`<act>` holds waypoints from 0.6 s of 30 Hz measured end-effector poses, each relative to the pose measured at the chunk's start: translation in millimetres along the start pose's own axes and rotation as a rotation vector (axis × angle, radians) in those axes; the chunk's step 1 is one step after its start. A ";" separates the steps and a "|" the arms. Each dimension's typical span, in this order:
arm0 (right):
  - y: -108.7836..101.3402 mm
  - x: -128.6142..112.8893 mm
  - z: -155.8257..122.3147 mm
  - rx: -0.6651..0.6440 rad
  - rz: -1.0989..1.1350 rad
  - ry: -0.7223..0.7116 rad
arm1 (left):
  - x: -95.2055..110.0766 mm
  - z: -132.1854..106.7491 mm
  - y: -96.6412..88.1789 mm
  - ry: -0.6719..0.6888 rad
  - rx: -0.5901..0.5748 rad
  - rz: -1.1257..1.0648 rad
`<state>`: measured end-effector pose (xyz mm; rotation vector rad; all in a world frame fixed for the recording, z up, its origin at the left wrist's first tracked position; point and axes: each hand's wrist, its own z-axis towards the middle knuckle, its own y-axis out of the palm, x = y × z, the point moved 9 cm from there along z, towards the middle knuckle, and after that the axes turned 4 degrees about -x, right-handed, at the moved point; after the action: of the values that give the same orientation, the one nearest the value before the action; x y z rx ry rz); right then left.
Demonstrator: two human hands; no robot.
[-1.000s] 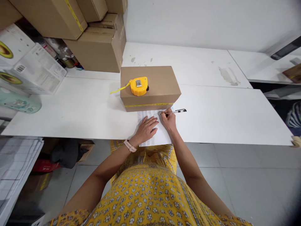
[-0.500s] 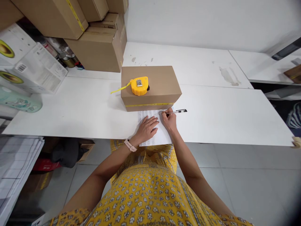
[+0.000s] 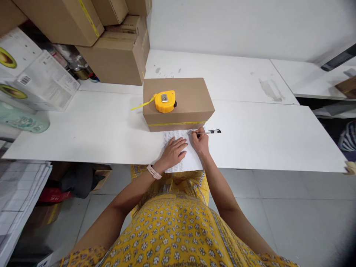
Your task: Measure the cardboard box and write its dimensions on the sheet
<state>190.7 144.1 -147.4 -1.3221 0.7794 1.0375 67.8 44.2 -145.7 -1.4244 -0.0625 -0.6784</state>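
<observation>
A sheet of paper (image 3: 191, 159) with columns of small marks lies at the front edge of the white table. My left hand (image 3: 174, 152) rests flat on it, fingers stretched out. Pinched in my right hand (image 3: 200, 142) is a pen (image 3: 211, 132), its tip on the upper part of the sheet and its capped end pointing right. Just behind the paper stands a closed cardboard box (image 3: 191, 94) with yellow tape along its front. On top of the box sits a yellow tape measure (image 3: 165, 101), its yellow strap hanging over the left edge.
Cardboard boxes (image 3: 116, 59) are stacked at the back left, beside white cartons (image 3: 50, 81) with avocado pictures. A mint-green bottle (image 3: 25, 116) lies at the table's left end. The white table (image 3: 264, 137) stretches right, with a wall behind it.
</observation>
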 end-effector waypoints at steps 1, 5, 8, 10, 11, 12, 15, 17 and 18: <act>0.0 0.2 0.1 0.001 0.000 -0.002 | 0.1 0.0 0.0 0.000 -0.003 -0.001; -0.9 1.5 0.6 0.017 0.005 -0.004 | 0.6 0.2 -0.6 -0.003 -0.007 -0.002; -0.7 1.4 0.4 0.018 0.001 -0.008 | 1.0 0.4 -1.2 -0.005 -0.004 0.003; -0.6 1.6 0.0 0.015 0.003 -0.005 | 1.5 0.5 -1.9 -0.004 -0.001 0.006; -0.9 1.7 -0.2 0.015 0.002 -0.002 | 1.8 0.5 -2.3 -0.002 0.001 0.005; -1.1 1.8 -0.4 0.014 0.000 0.001 | 2.0 0.4 -2.6 -0.001 0.002 0.004; -1.6 1.7 -0.3 0.009 -0.009 0.006 | 1.9 0.3 -2.7 0.001 0.003 -0.003; -1.5 1.2 0.3 0.010 -0.004 0.009 | 1.2 0.3 -1.9 0.000 0.002 -0.008; -1.0 0.9 0.5 0.009 -0.002 0.010 | 0.8 0.3 -1.5 0.000 0.002 -0.009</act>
<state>191.9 144.8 -147.8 -1.3217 0.7895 1.0254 67.9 44.2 -144.0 -1.4228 -0.0696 -0.6862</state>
